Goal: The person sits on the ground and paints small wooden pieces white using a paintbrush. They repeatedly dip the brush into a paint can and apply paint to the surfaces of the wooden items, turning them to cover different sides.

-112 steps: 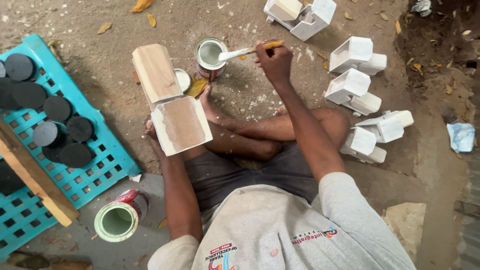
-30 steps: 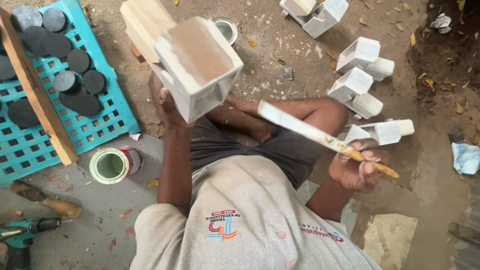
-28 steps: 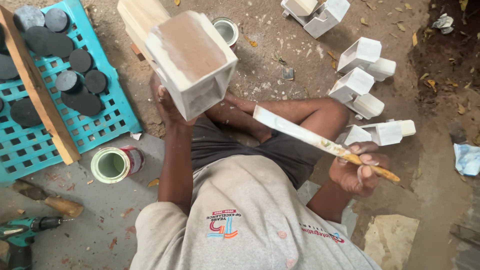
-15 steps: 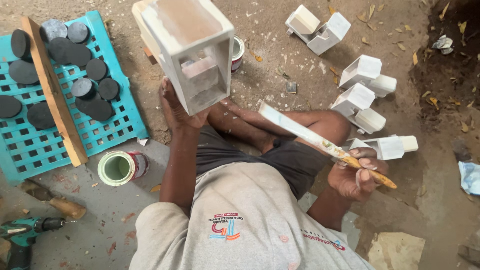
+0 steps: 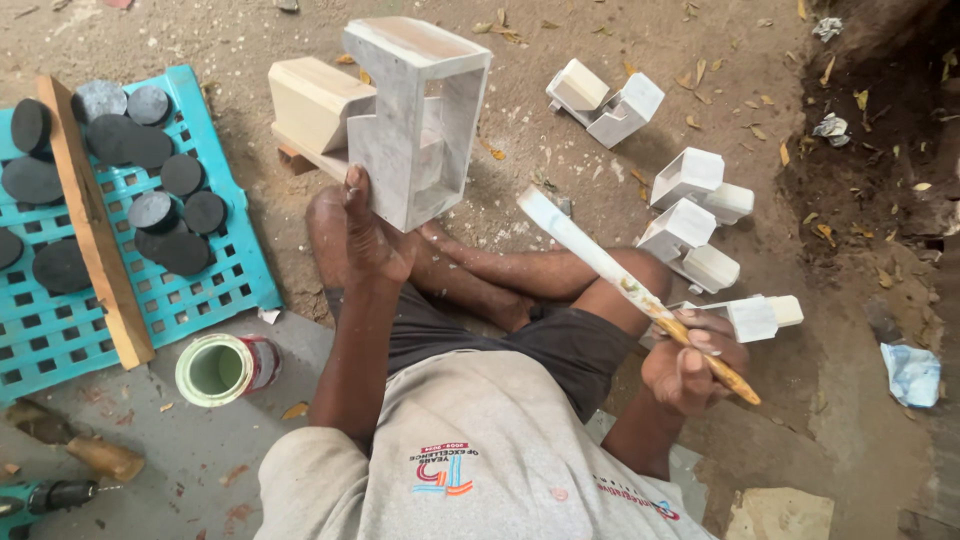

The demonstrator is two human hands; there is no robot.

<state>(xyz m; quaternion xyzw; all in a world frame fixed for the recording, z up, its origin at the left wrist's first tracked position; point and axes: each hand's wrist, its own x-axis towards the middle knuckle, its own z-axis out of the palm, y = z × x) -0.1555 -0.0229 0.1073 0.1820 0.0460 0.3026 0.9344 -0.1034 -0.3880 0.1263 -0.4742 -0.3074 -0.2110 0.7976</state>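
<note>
Left hand (image 5: 372, 235) grips the white-painted wooden piece (image 5: 405, 110) from below, raised above the knees, open frame facing the camera. Right hand (image 5: 690, 365) is clenched around the paint stick (image 5: 630, 290) by the thigh, white tip angled toward the piece, not touching.

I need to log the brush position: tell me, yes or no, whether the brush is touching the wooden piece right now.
No. The brush in the right hand is held clear of the wooden piece, which the left hand holds up.

Left hand (image 5: 372, 238) grips wooden piece (image 5: 415, 115) (part-painted); right hand (image 5: 690, 365) w/ brush (image 5: 625, 285).
</note>
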